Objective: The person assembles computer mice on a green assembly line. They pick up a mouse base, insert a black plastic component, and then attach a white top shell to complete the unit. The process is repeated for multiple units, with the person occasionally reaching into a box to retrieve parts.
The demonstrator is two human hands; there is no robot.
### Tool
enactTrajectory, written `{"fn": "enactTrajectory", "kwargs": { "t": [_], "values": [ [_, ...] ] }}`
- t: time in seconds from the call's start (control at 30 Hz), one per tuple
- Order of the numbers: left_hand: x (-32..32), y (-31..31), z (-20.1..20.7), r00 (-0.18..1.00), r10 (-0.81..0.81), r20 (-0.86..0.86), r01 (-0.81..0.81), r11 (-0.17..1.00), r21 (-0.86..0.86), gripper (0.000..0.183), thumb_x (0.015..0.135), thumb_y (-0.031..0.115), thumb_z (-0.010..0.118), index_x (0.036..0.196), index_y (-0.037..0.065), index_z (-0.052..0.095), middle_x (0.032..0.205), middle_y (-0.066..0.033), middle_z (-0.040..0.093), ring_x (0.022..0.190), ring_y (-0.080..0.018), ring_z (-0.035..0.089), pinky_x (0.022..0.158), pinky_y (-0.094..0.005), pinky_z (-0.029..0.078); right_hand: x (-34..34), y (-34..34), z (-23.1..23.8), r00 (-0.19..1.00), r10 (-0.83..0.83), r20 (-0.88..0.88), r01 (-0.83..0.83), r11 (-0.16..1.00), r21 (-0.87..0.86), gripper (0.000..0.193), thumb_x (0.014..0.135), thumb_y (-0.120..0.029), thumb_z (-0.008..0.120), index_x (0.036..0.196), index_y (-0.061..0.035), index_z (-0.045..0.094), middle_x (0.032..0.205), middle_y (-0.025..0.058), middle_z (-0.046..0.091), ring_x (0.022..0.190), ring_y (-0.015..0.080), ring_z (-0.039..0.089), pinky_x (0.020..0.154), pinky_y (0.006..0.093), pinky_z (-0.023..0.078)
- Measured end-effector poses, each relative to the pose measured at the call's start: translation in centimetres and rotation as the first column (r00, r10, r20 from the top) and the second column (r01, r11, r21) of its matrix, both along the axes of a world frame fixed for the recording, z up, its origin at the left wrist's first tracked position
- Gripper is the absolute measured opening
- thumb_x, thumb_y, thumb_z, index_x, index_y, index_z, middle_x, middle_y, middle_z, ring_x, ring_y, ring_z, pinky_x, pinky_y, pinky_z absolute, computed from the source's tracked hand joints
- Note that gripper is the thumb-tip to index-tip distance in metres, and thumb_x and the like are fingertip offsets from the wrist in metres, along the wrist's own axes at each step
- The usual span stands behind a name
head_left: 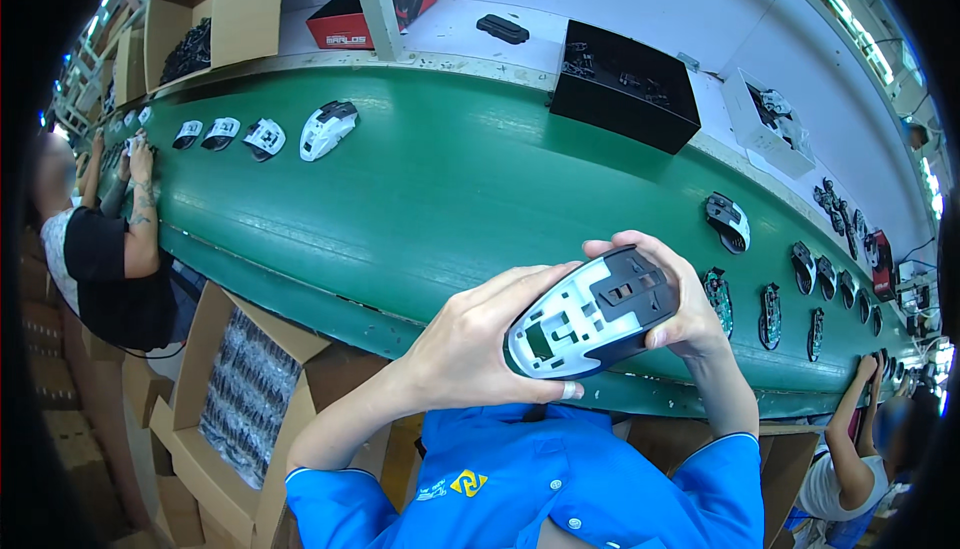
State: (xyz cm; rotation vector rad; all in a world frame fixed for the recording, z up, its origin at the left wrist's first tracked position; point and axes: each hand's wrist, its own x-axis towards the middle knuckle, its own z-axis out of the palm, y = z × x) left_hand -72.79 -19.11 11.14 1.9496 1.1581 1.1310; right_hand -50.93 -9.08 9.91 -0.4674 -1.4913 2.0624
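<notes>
A mouse shell (592,311), white with cutouts and a dark grey button end, is held up between both hands over the near edge of the green bench. My left hand (478,334) wraps its left end, thumb along the lower side and fingers over the top. On the dark button end, my right hand (684,294) grips with the thumb below and fingers curled above. The shell's underside is hidden. Nearest beyond the right hand lies a green circuit board (717,299), and past it another mouse shell (728,222).
Several mouse shells (328,130) line the left of the green bench (440,179); more shells and boards lie right. A black box (625,89), white box (765,124) and red box (345,29) stand behind. An open carton (215,419) sits lower left. People (110,239) work both sides.
</notes>
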Motion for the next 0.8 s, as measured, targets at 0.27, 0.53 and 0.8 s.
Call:
{"fn": "enactTrajectory", "kwargs": {
  "t": [0.27, 0.53, 0.8],
  "values": [
    [-0.6, 0.0, -0.3, 0.999, 0.003, 0.037, -0.002, 1.000, -0.019, 0.076, 0.060, 0.022, 0.081, 0.126, 0.001, 0.049, 0.117, -0.0181, 0.056, 0.107, -0.0300, 0.057, 0.089, -0.0379, 0.047, -0.1, -0.6, 0.7, 0.998, -0.035, 0.051, 0.013, 0.926, 0.378, 0.085, 0.056, -0.010, 0.086, 0.128, 0.0005, 0.042, 0.131, 0.0196, 0.048, 0.122, 0.0263, 0.047, 0.105, 0.0397, 0.035],
    [0.1, 0.5, -1.8, 0.967, -0.007, 0.255, 0.030, 0.996, -0.084, 0.072, 0.058, 0.017, 0.083, 0.123, 0.003, 0.055, 0.108, -0.0128, 0.057, 0.099, -0.0237, 0.058, 0.087, -0.0337, 0.047, -0.6, -1.6, 0.9, 0.998, -0.057, 0.036, 0.027, 0.830, 0.557, 0.081, 0.058, -0.006, 0.086, 0.126, 0.0002, 0.043, 0.130, 0.0202, 0.049, 0.121, 0.0272, 0.049, 0.103, 0.0394, 0.039],
    [-1.7, 1.1, -1.1, 0.795, 0.197, 0.574, 0.226, 0.782, -0.581, 0.076, 0.063, 0.011, 0.082, 0.127, -0.006, 0.044, 0.106, -0.0126, 0.055, 0.064, -0.0119, 0.060, 0.040, -0.0209, 0.046, -1.7, 1.6, 3.4, 0.962, 0.017, 0.271, -0.181, 0.785, 0.592, 0.075, 0.067, -0.021, 0.082, 0.130, -0.0052, 0.045, 0.128, 0.0140, 0.052, 0.118, 0.0245, 0.051, 0.103, 0.0376, 0.038]
  ]
}}
